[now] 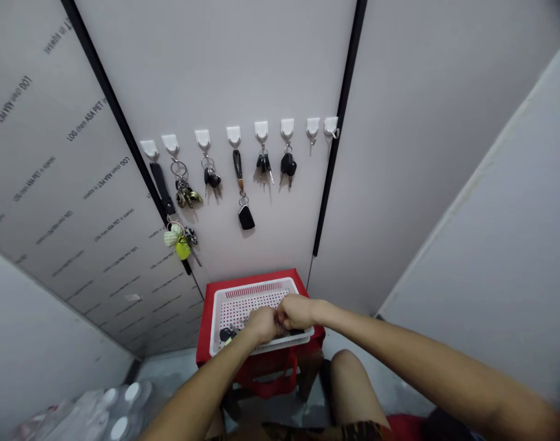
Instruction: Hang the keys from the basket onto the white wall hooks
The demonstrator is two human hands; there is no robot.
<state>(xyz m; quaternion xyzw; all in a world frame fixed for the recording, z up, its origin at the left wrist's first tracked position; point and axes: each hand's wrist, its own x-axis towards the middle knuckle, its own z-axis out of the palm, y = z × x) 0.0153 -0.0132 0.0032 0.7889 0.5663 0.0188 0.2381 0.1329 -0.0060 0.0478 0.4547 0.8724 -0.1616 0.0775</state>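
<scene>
A: Where are the hands held?

B: Both are brought together over the white basket (243,300), the left hand (261,324) and the right hand (297,311) almost touching, with the fingers of each curled inward.

A: Is anything gripped?

B: That cannot be told; whatever may be pinched between them is covered by the knuckles. By so close a pose, it may be judged, something small is being steadied from one side and handled from the other.

A: And the loose keys (225,334)?

B: They are seen in the basket, just left of the left hand; more may be hidden underneath. By the raised rim they are presumably kept from sliding off.

A: Why is the basket put there?

B: It is rested on a low stool (309,367) draped with red cloth (205,324), near the knee (347,367), probably so that no stretching is needed.

A: And the key sets (264,164)?

B: They are hung along the wall (215,67) from white hooks (234,135), spaced apart, likely so that tangling is avoided.
</scene>
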